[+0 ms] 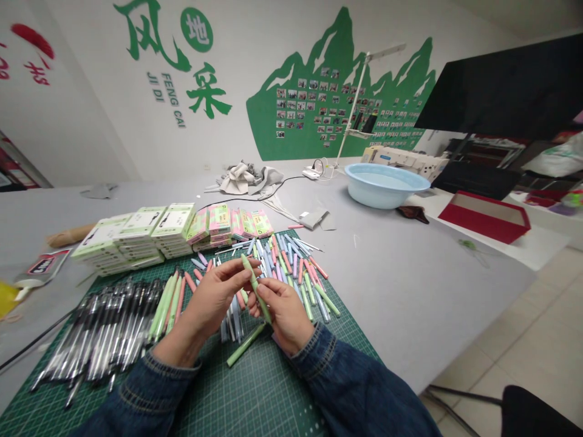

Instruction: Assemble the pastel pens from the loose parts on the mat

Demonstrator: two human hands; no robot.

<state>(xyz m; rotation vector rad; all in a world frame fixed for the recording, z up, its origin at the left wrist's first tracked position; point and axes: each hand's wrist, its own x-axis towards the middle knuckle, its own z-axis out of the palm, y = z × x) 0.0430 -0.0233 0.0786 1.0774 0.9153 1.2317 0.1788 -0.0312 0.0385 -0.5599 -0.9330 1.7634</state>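
In the head view, a pale green pen is held above a green cutting mat, tilted with its upper end pointing away from the wearer. Its upper part is gripped by the fingers of the left hand, which are curled around the barrel. Its lower part is pinched by the fingers of the right hand, with the tip left projecting below them. The two hands are held close together, and both denim sleeves are seen entering from the bottom edge.

A second pale green pen is lying on the cutting mat just below the hands. A heap of black pens is laid on the left part of the cutting mat, with green and pink pens beside it. A scattered pile of pastel pens is spread across the far part of the cutting mat, directly beyond the hands.

Stacked white-and-green boxes and pink-and-green packets are placed just beyond the cutting mat on the grey tabletop. Farther beyond the cutting mat, a pale blue basin is set on the tabletop.
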